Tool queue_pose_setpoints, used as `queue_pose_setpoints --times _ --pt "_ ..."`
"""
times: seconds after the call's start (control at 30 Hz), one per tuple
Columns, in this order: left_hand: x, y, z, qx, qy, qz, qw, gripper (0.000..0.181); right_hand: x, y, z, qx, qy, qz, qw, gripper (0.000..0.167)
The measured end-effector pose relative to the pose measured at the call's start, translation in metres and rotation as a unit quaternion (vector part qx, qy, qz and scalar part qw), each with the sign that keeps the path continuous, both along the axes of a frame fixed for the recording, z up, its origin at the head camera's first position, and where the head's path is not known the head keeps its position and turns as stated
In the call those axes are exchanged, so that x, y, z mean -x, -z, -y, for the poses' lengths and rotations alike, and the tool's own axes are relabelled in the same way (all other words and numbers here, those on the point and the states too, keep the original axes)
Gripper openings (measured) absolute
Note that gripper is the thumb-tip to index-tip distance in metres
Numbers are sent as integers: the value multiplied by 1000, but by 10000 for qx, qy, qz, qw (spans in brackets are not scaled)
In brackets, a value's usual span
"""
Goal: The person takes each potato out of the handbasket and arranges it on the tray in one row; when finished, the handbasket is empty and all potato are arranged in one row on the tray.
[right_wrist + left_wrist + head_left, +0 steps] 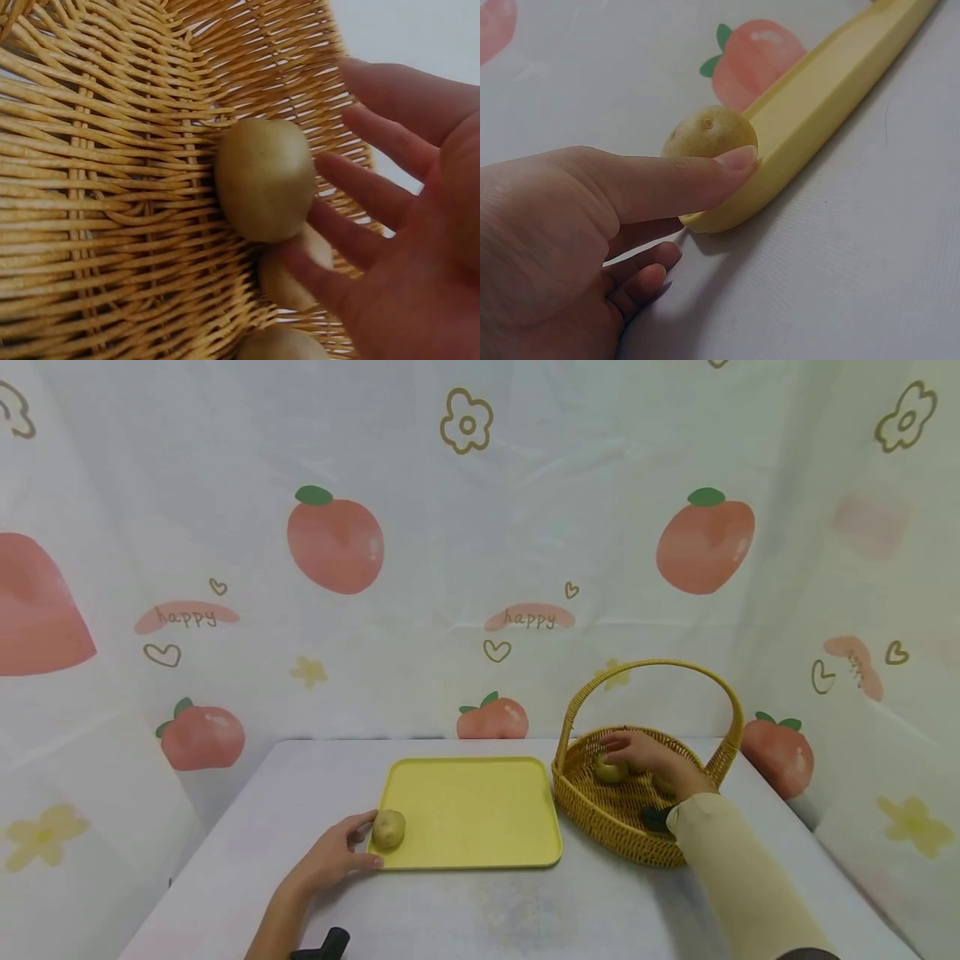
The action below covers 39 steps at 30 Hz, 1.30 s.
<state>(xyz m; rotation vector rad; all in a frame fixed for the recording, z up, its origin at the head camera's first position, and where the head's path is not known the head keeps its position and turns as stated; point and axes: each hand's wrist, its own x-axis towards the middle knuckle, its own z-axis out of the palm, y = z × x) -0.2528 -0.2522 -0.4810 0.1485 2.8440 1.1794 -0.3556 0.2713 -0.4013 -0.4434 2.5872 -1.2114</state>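
My left hand grips the near left corner of a yellow tray; in the left wrist view the thumb lies along the tray's rim and the lower fingers curl loosely. Inside that corner sits a round potato, partly behind the thumb in the left wrist view. My right hand reaches into a wicker basket with its fingers spread. In the right wrist view, fingertips are close beside a potato; whether they touch it I cannot tell. Two more potatoes lie next to it, partly hidden.
The basket's tall arched handle rises over my right forearm. Both tray and basket stand on a white-covered table, basket to the right. A white curtain with printed fruit hangs behind and at the sides.
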Motion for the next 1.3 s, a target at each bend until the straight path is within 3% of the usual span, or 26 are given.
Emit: queue_pose_setpoints --times 0.13,0.3,0.57,1.03,1.17,1.3 --pt "0 -1 0 -49 31 5 10000 86 4 6 2 -310 -247 246 9989 53" --pt "0 0 0 -84 -1 6 10000 86 10 10 4 -1232 -656 -218 9900 48" --pt "-1 -1 -1 -112 44 -31 9999 86 9 8 7 -1928 -637 -550 9776 49" --pt "-1 -1 0 -53 32 -7 10000 86 -5 -2 8 -1833 -229 -191 9826 56" --pt "-1 -1 0 -41 37 -15 10000 85 -10 -8 7 -1475 -119 -252 9887 59" --pt "-1 -1 1 -68 57 -36 10000 85 -18 -17 6 -1375 -156 -520 9890 59"
